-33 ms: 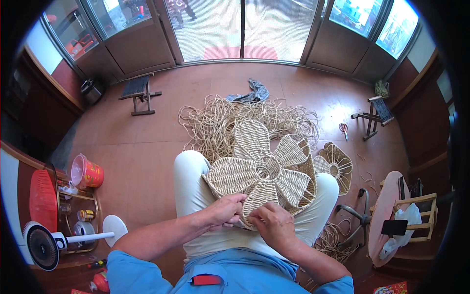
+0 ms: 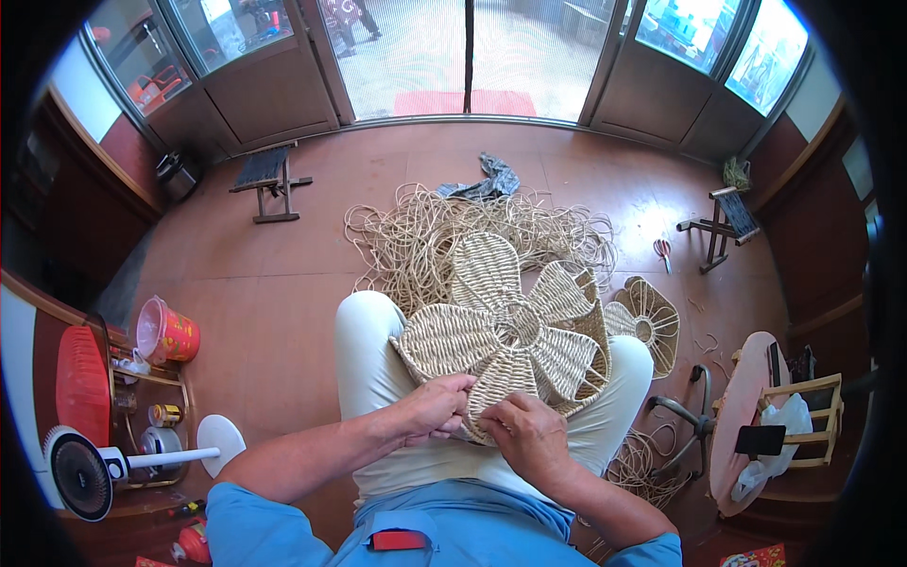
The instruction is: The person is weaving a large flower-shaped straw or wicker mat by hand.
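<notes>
Across my lap lies a flower-shaped woven basket (image 2: pixel 451 340) of straw-coloured cord, its rounded petals spreading from a ring in the middle. Its right side shows a deeper wall and a rim of open loops. My left hand (image 2: pixel 436 408) is closed at the left edge of the petal nearest me. On that petal's right side, my right hand (image 2: pixel 531 433) pinches the near edge with bent fingers. Whether a strand of cord runs between the fingertips is hidden. Beyond my knees a big tangled heap of cord (image 2: pixel 402 236) covers the floor.
A second woven basket (image 2: pixel 664 312) rests by my right knee, with scissors (image 2: pixel 663 253) farther off. More cord (image 2: pixel 642 470) lies near a round table (image 2: pixel 742 425). Folding stools (image 2: pixel 265 175) stand left and right. A red bucket (image 2: pixel 170 331) and white fan (image 2: pixel 80 472) are at left.
</notes>
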A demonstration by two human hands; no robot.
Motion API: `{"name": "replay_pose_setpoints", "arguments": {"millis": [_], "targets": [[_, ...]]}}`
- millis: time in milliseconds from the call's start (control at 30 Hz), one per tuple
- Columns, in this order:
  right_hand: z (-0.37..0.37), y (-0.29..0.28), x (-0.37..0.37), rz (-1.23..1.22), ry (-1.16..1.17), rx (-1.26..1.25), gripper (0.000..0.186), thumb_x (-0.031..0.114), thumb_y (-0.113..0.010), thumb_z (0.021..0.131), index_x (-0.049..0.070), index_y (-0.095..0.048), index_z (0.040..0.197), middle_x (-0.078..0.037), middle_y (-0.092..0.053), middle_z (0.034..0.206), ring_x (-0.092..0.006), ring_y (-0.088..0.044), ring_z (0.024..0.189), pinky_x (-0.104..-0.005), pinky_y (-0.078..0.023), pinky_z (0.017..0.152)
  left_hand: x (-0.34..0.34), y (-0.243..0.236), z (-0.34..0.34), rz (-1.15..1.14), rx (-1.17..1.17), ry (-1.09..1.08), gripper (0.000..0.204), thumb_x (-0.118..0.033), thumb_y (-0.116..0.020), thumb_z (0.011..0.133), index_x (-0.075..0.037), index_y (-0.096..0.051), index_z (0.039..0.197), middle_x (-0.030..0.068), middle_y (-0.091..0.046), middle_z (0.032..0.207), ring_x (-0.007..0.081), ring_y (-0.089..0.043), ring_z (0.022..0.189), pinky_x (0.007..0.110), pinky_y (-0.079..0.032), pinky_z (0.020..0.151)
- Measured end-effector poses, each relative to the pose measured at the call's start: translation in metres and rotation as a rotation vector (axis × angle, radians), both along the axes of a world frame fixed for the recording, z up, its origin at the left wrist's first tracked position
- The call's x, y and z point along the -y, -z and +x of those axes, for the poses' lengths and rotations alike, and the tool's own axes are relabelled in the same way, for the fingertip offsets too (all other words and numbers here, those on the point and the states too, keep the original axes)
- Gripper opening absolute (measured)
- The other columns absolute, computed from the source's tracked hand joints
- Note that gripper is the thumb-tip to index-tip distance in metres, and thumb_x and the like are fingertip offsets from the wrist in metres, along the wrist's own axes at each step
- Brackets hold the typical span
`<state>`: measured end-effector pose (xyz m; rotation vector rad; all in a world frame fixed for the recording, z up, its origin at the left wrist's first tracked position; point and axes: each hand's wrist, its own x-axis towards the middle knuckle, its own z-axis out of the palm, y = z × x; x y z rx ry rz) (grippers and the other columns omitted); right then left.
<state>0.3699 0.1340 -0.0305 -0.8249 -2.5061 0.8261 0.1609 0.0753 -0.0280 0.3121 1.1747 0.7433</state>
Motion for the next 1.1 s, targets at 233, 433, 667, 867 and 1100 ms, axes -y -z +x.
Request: {"name": "replay_pose_setpoints", "arguments": {"millis": [233,433,667,867,1100], "targets": [[-0.003,-0.003,0.000,-0.063,-0.038,0.114,0.010,0.018,-0.079,0.094,0.010,-0.073,0.097,-0.009,-0.066,0.094,-0.0301,-0.070,0.085,-0.0433,-0.057,0.075,0.001,0.008,-0.002,-0.002,-0.009,0.041,0.061,-0.002,-0.043,0.101,-0.006,-0.040,0.162,-0.0048,-0.041,0.079,0.0044,-0.035,0.051,0.026,-0.026,0.044],[-0.007,-0.010,0.007,0.252,-0.296,0.314,0.017,0.011,-0.065,0.097,0.008,-0.064,0.114,-0.013,-0.061,0.106,-0.0308,-0.065,0.105,-0.0405,-0.054,0.088,0.022,0.013,-0.002,0.185,-0.165,0.086,0.066,0.000,-0.043,0.099,-0.006,-0.037,0.164,0.0015,-0.055,0.101,0.0103,-0.051,0.057,0.029,-0.041,0.048],[-0.014,-0.005,0.013,0.155,-0.251,0.285,0.052,0.011,-0.056,0.104,0.003,-0.048,0.154,-0.014,-0.065,0.099,-0.0331,-0.070,0.085,-0.0436,-0.056,0.070,0.042,-0.008,-0.002,0.665,-0.799,0.094,0.049,-0.004,-0.043,0.105,-0.005,-0.056,0.152,0.0059,-0.065,0.104,0.0129,-0.064,0.072,0.029,-0.056,0.067],[-0.007,-0.018,-0.032,-1.048,-0.124,-0.116,0.019,0.023,-0.062,0.111,0.007,-0.062,0.121,0.002,-0.061,0.087,-0.0089,-0.056,0.074,-0.0284,-0.045,0.066,0.033,-0.018,0.012,0.555,-0.570,0.069,0.044,-0.009,-0.044,0.111,-0.004,-0.053,0.154,0.0045,-0.065,0.106,0.0127,-0.065,0.091,0.030,-0.054,0.085],[0.061,-0.071,-0.090,-0.999,0.062,-0.443,0.017,0.020,-0.068,0.108,0.007,-0.065,0.118,0.008,-0.054,0.089,-0.0019,-0.045,0.073,-0.0201,-0.037,0.066,0.058,-0.038,-0.048,0.677,-0.120,-0.444,0.039,-0.023,-0.055,0.113,0.002,-0.055,0.142,-0.0050,-0.045,0.068,0.0070,-0.050,0.059,0.026,-0.051,0.066]]}}
